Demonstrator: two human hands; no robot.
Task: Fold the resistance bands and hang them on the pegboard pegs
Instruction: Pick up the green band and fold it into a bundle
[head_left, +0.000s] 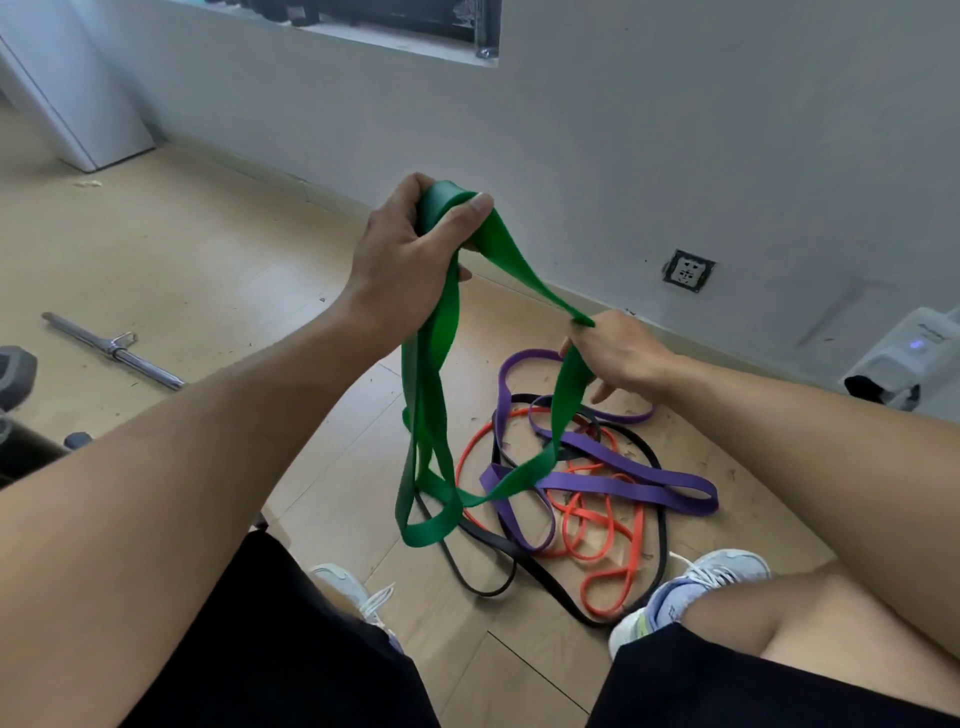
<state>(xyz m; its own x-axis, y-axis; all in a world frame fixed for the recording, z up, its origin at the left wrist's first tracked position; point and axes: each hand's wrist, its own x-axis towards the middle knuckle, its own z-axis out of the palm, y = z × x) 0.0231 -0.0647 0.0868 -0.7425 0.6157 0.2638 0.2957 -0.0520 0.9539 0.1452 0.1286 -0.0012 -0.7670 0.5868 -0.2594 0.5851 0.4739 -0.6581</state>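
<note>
1. Gripping the green band (519, 260) in my raised left hand (410, 254), fingers curled round its gathered folds.
2. My right hand (618, 353) pinches it lower.
3. Its loops hang above the purple (634, 475), orange (597, 525) and black (524, 561) bands on the floor (208, 260).

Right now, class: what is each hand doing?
Left hand: closed, gripping gathered folds of the green band.
Right hand: closed, pinching a strand of the same band.
</note>
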